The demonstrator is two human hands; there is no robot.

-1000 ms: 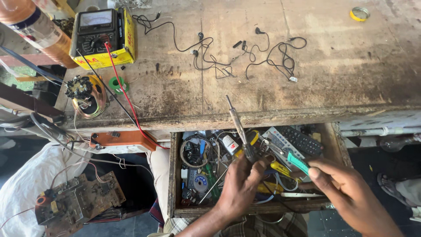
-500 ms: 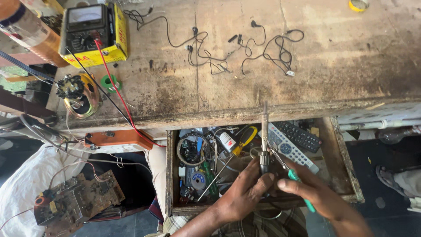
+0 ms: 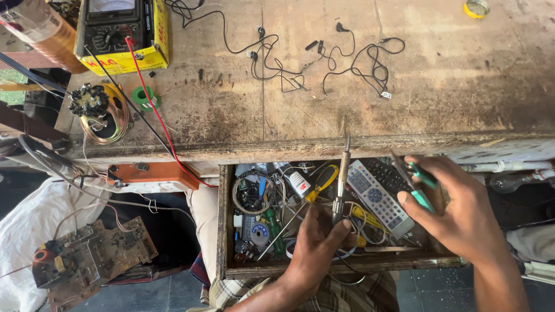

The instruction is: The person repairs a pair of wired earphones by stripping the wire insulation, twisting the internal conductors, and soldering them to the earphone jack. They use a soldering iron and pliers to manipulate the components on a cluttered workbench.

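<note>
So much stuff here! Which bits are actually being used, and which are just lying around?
In use:
left hand holding soldering iron
right hand holding green-handled pliers
open drawer

Lying about:
remote controls
multimeter
earphone wires
circuit board

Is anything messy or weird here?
Yes. The open drawer is a jumble of tools, wires and remote controls. Black earphone wires lie tangled on the stained wooden bench, and a bare circuit board sits down at the left.
</note>
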